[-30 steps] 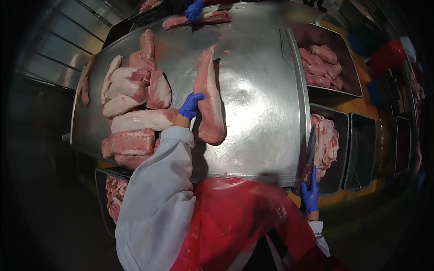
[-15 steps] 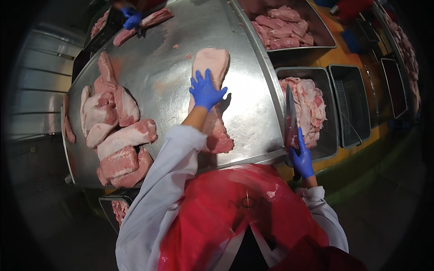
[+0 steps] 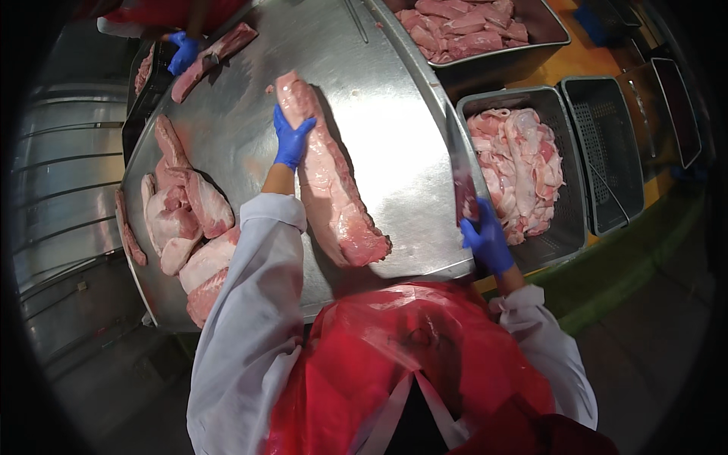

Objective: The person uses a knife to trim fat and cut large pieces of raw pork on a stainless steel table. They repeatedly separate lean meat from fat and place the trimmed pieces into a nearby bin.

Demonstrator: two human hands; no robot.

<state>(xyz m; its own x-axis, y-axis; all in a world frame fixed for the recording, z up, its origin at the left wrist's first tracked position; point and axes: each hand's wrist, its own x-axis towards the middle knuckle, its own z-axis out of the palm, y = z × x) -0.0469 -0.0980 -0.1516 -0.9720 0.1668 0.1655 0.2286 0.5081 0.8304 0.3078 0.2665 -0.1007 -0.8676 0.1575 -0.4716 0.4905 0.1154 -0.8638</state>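
Note:
A long pork loin (image 3: 330,178) lies on the metal table in front of me, its narrower tip pointing away. Near that far tip, my left hand (image 3: 292,136) in a blue glove grips the loin's left side, thumb on top; the other fingers are partly hidden at its edge. My right hand (image 3: 487,241), also gloved in blue, is closed round the handle of a knife (image 3: 464,186). The blade, smeared by motion, points away from me over the table's right rim, apart from the loin.
Several pork pieces (image 3: 189,205) are heaped on the table's left side. Right of the table stand a crate of trimmings (image 3: 519,171) and a dark crate (image 3: 599,152); a bin of meat (image 3: 462,30) is beyond. A co-worker's gloved hand (image 3: 183,53) is beside a meat strip at far left.
My left hand, earlier flat with spread fingers on the loin, now grips its left side. The loin has turned and its far end shifted left. My right hand brought the knife left.

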